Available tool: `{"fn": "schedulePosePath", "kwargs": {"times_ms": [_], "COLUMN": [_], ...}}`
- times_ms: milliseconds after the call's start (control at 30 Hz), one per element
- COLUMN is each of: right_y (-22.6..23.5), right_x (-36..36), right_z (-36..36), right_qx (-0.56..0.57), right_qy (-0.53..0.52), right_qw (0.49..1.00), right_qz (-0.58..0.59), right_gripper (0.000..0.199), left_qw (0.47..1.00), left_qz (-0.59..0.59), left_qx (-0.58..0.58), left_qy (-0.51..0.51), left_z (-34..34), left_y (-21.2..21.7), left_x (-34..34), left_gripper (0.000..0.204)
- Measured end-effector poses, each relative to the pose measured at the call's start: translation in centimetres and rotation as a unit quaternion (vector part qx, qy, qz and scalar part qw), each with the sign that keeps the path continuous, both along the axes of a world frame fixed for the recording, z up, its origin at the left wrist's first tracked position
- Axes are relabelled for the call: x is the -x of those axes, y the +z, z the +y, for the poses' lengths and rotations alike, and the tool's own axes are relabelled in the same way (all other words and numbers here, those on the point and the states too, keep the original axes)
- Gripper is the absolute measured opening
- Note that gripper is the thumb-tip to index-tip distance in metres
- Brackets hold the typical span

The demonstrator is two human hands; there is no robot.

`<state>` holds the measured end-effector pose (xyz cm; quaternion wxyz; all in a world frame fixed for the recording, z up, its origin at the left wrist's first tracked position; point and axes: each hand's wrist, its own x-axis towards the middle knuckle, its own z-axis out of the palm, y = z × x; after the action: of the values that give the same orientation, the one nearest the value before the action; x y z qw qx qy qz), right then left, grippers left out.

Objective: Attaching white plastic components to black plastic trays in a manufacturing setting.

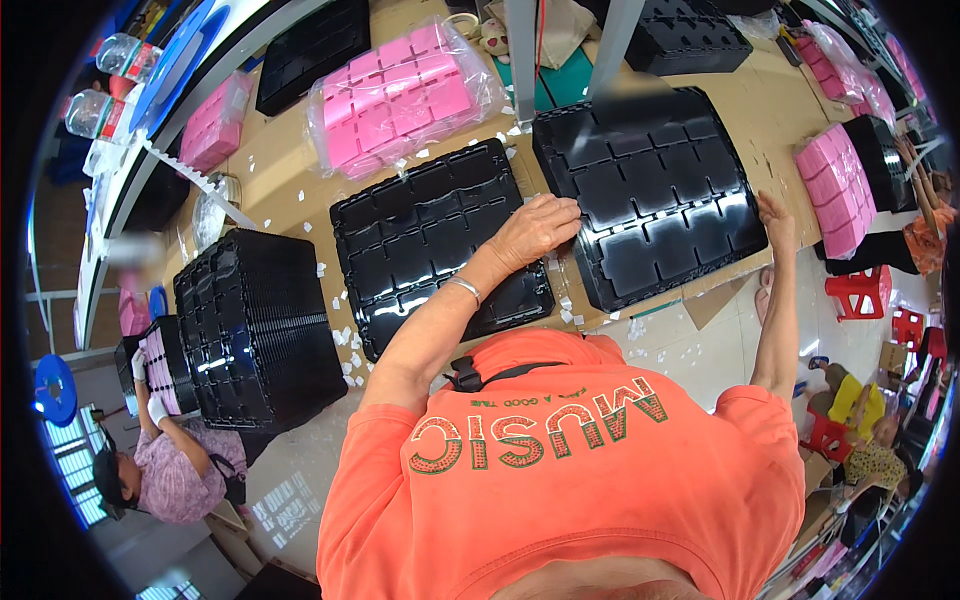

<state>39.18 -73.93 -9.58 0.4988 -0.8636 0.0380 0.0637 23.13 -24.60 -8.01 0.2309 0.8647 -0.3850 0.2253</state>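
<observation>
In front of me to the right lies a black plastic tray (655,195), glossy, divided into several rectangular compartments, on top of what looks like a low stack. My left hand (538,228) has its fingers bent over the left edge of it, a silver bracelet on that wrist. At the opposite edge my right hand (778,220) grips the near right corner; some of its fingers are hidden. Beneath my left forearm is another black tray (440,235) of the same kind, which neither hand holds.
A tall stack of black trays (255,330) stands at left. Pink trays in clear plastic (405,95) lie beyond, others (837,190) at right. White scraps litter the cardboard-covered table (275,185). Metal posts (522,60) rise at the far side. A co-worker (175,465) handles pink trays at left.
</observation>
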Motion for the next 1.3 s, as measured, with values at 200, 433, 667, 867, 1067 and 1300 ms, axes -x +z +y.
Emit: {"fn": "schedulePosePath", "kwargs": {"times_ms": [200, 433, 667, 867, 1067, 1300], "right_y": [-0.8, -4.6, 4.3, 11.6, 23.5, 30.5], "right_x": [-0.3, -1.7, 3.6, 11.3, 17.7, 13.1], "right_z": [2.1, 1.1, 21.9, 44.2, 59.9, 74.8], "right_qx": [0.174, 0.209, 0.174, 0.025, -0.064, 0.070], "right_qy": [0.035, -0.032, 0.094, 0.278, 0.318, 0.316], "right_qw": [0.979, 0.952, 0.919, 0.865, 0.712, 0.534], "right_qz": [-0.105, -0.219, -0.341, -0.417, -0.623, -0.781], "right_gripper": [0.035, 0.037, 0.023, 0.026, 0.028, 0.032], "left_qw": [0.998, 0.956, 0.653, 0.687, 0.679, 0.679], "left_qz": [0.022, -0.099, -0.203, -0.003, 0.046, 0.077], "left_qx": [-0.005, 0.124, 0.258, 0.353, 0.533, 0.594], "left_qy": [0.060, 0.245, 0.682, 0.635, 0.502, 0.426], "left_z": [0.2, 5.5, 31.2, 43.4, 36.7, 30.1], "left_y": [-0.8, 6.0, 10.1, 5.1, 4.0, 10.6], "left_x": [1.9, 4.0, 10.0, 7.0, 9.3, 14.1], "left_gripper": [0.021, 0.017, 0.059, 0.066, 0.015, 0.013]}}
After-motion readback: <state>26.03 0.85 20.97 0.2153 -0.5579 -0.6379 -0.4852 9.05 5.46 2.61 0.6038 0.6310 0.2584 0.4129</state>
